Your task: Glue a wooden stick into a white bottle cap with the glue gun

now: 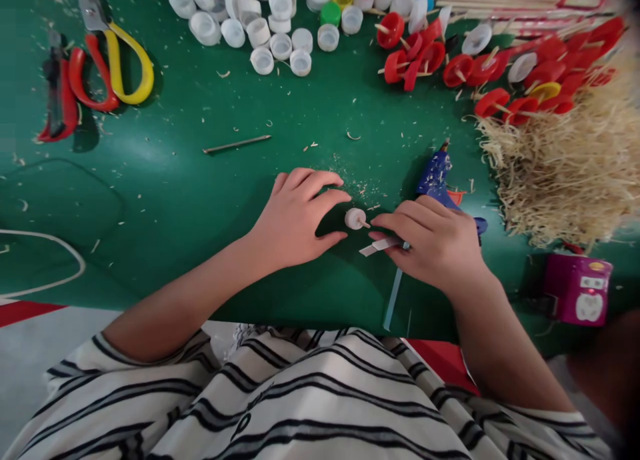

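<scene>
A white bottle cap [355, 219] with a short wooden stick poking out of it sits on the green table between my hands. To its left, my left hand [305, 217] is open, thumb and fingers curved apart around that side without gripping it. My right hand [433, 243] is closed on a utility knife [381, 245], whose blade points left just below the cap; most of its handle is hidden by my fingers. My right index fingertip is close to the stick's end, and I cannot tell whether they touch.
A blue glue gun [435, 177] lies behind my right hand. White bottle caps [280, 45], red caps with sticks [425, 50] and pale fibres [565, 173] fill the back and right. Scissors [117, 63], a nail [237, 145] and a purple box [577, 290] lie around.
</scene>
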`<state>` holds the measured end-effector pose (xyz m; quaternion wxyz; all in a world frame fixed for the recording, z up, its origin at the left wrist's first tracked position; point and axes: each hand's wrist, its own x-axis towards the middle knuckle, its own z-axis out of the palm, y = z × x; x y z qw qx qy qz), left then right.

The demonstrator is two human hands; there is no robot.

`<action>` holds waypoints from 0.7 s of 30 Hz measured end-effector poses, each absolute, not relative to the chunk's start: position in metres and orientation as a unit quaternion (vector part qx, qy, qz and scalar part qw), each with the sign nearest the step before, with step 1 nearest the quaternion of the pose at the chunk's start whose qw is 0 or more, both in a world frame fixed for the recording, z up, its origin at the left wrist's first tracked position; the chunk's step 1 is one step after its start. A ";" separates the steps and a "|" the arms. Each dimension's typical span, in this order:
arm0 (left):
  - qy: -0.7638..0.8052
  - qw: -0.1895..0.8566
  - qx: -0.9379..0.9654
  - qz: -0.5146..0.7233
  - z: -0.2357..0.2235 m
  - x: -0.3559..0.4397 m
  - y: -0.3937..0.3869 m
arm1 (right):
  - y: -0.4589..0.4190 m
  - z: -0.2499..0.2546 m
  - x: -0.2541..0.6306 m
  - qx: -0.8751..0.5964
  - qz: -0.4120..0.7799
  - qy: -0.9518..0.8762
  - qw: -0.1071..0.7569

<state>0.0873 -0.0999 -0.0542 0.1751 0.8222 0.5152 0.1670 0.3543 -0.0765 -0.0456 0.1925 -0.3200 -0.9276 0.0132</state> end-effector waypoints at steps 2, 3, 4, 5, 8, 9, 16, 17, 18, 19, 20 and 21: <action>0.524 0.177 0.814 0.178 -0.057 0.092 -0.101 | -0.076 -0.047 0.353 -0.321 0.008 -0.925 0.202; 0.526 0.180 0.810 0.185 -0.059 0.093 -0.100 | -0.076 -0.047 0.352 -0.322 0.008 -0.924 0.205; 0.527 0.186 0.807 0.192 -0.060 0.094 -0.100 | -0.076 -0.047 0.352 -0.322 0.009 -0.923 0.208; 0.527 0.195 0.803 0.197 -0.060 0.095 -0.100 | -0.076 -0.047 0.351 -0.322 0.011 -0.923 0.211; 0.527 0.247 0.787 0.206 -0.059 0.093 -0.099 | -0.077 -0.048 0.350 -0.316 0.015 -0.924 0.217; 0.527 0.268 0.779 0.209 -0.058 0.092 -0.098 | -0.077 -0.049 0.350 -0.312 0.016 -0.925 0.218; 0.537 0.336 0.734 0.245 -0.053 0.086 -0.099 | -0.073 -0.051 0.350 -0.286 0.024 -0.927 0.243; 0.538 0.338 0.732 0.247 -0.053 0.086 -0.099 | -0.073 -0.051 0.349 -0.283 0.024 -0.927 0.243; 0.538 0.338 0.731 0.247 -0.053 0.086 -0.099 | -0.072 -0.051 0.349 -0.281 0.024 -0.929 0.241; 0.538 0.339 0.731 0.248 -0.053 0.086 -0.099 | -0.072 -0.051 0.348 -0.279 0.024 -0.930 0.240; 0.539 0.338 0.731 0.248 -0.053 0.086 -0.099 | -0.072 -0.051 0.347 -0.278 0.024 -0.930 0.239; 0.539 0.337 0.730 0.250 -0.053 0.085 -0.099 | -0.072 -0.051 0.347 -0.278 0.025 -0.930 0.238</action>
